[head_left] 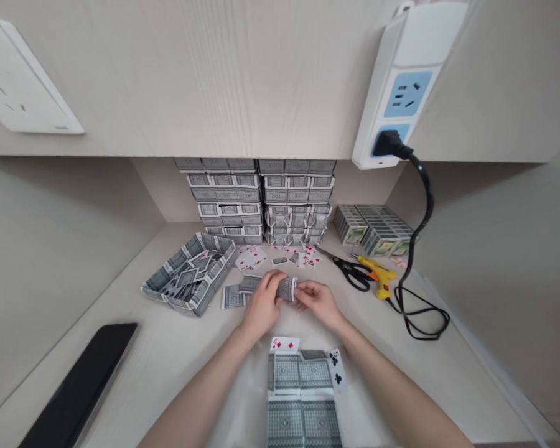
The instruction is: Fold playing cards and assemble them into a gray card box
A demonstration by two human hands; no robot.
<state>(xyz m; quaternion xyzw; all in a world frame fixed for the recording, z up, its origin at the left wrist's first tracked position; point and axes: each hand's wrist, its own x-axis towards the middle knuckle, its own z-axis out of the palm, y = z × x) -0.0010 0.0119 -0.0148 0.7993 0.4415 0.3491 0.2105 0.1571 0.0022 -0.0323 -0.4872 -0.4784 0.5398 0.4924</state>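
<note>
Between my two hands is a grey-backed playing card (287, 289), with its back facing up. My left hand (264, 301) grips it from the left, fingers closed over its edge. My right hand (316, 301) pinches its right edge with thumb and fingers. Beside my left hand, more grey-backed cards (233, 297) lie on the desk, partly covered by that hand. Nearer to me, between my forearms, is a flat panel of joined cards (284, 420). A four of diamonds (285, 344) sticks out at its far edge, and a five of clubs (336, 371) along its right side.
A card-built tray (221, 274) holds loose folded cards at left. Card-built blocks (228, 211) are stacked at the back, near boxes of cards (382, 230). Black scissors (354, 274) and a corded yellow glue gun (380, 274) lie right. A black flat object (81, 386) sits front left.
</note>
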